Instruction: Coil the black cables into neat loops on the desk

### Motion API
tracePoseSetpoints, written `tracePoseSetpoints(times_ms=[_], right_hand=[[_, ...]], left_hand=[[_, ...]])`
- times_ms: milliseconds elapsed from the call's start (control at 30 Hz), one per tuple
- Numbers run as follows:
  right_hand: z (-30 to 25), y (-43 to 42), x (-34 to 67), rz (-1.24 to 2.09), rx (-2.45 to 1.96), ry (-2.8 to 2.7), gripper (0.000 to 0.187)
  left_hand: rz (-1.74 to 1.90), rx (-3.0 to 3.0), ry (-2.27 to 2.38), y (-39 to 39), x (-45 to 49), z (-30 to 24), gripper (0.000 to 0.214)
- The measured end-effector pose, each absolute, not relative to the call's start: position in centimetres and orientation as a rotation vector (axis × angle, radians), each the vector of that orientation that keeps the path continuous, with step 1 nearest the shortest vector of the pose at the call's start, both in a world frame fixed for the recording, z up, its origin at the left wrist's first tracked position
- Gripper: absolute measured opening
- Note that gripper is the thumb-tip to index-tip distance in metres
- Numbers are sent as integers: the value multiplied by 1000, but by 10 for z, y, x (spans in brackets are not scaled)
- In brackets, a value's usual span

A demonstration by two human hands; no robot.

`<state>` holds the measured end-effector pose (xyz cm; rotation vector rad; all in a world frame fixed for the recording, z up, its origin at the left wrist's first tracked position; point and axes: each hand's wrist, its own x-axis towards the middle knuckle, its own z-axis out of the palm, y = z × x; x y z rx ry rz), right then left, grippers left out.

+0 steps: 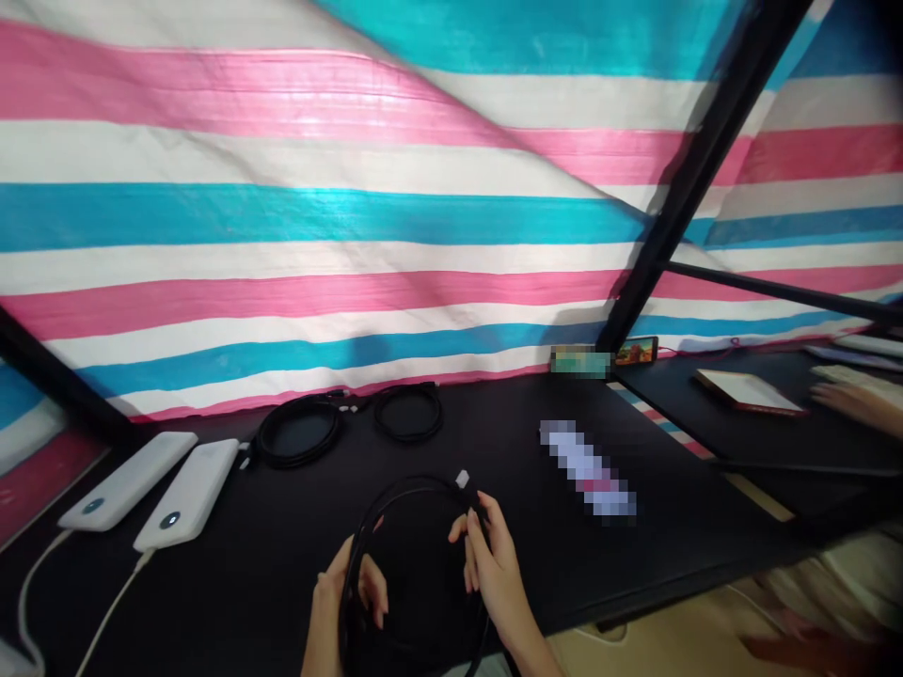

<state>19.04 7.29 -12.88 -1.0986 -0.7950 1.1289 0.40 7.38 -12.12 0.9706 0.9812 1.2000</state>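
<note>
A black cable (355, 545) wound into a large loop is held up over the near part of the black table (268, 555). On its left side my left hand (328, 588) is closed around the coil, with the curled fingers showing inside the loop. Higher up on the right side, my right hand (498, 559) pinches the cable near its end. A pale connector (462, 480) sticks out just above those fingertips. The bottom of the loop runs out of view.
Two white power banks (187, 494) with cords lie at left. Two coiled black cables (262, 440) rest at the back. A blurred-out item (589, 470) lies right; a phone (636, 351) stands by the black post. Another person's hand (857, 400) is at the neighbouring table, far right.
</note>
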Motion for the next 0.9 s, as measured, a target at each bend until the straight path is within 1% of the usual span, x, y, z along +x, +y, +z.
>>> tracePoseSetpoints(times_ms=[167,267,400,533,767,900], right_hand=[[-125,73,194,1032,-1083,-703,40],[-123,71,194,1026,-1089,-731,39],[-121,68,193,1011,-1128,-815,42],[-116,68,192,1016,-1148,-862,35],[-112,67,189,1074,-1132,-913,29],[-114,68,187,1123,-1128,-901,34]], left_hand=[[1213,1155,1023,65,16,-112,79],[1224,1186,1081,60,24,-107,78],[1171,1141,1149,60,23,-106,73],[1131,1086,1153,66,15,-110,69],[1263,958,1265,71,6,-120,56],[1348,874,1216,70,3,-125,47]])
